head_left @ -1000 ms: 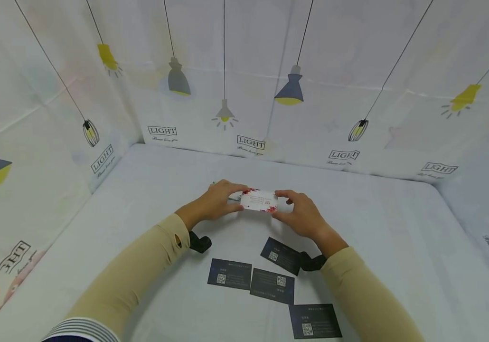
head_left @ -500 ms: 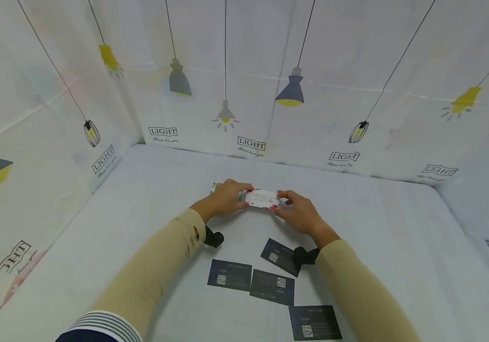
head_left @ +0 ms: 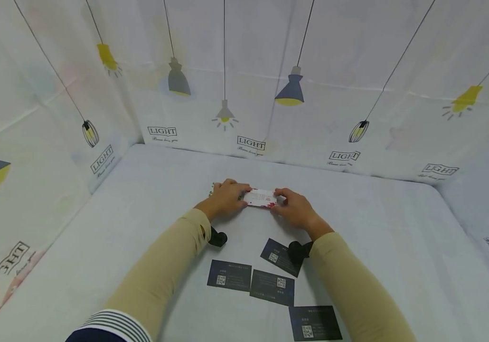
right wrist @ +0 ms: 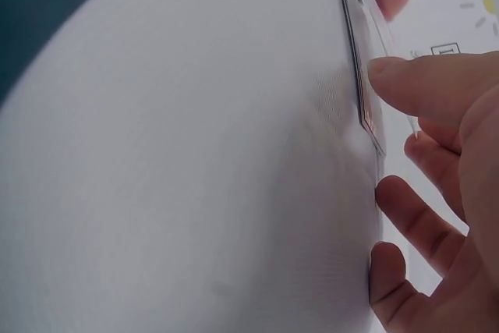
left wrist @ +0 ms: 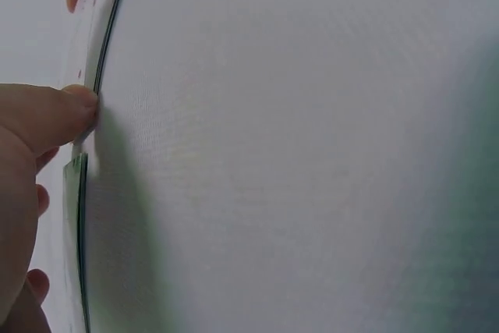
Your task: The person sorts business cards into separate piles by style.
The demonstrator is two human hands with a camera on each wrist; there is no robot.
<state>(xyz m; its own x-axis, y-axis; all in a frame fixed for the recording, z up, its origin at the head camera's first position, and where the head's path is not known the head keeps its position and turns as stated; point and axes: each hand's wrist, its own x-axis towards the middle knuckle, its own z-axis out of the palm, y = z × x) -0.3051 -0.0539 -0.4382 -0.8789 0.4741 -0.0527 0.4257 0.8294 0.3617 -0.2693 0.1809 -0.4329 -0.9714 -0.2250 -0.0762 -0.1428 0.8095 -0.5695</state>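
Observation:
A small stack of white business cards [head_left: 258, 197] with red floral corners lies near the middle of the table, its thin dark edges showing in the left wrist view. My left hand [head_left: 226, 198] pinches its left end, thumb on the near long edge and fingers at the far one. At the opposite end, my right hand [head_left: 297, 210] holds it likewise; its other fingers stay loosely bent in the right wrist view. A second stack of cards [left wrist: 76, 232], with a green pattern, lies just left of the first, mostly hidden under the left hand in the head view.
Several dark cards with QR codes lie nearer the body: one at left [head_left: 229, 281], one beside it [head_left: 266, 290], and one at lower right [head_left: 315, 316]. Another dark card [head_left: 276, 254] is partly covered by the black right wrist device [head_left: 297, 251]. A lamp-printed cloth wall [head_left: 313, 128] stands behind the white table.
Both hands have lowered the red-patterned card stack toward the table. The left hand has shifted right, beside the green-patterned stack; the right hand has drawn slightly left. The dark cards have not moved.

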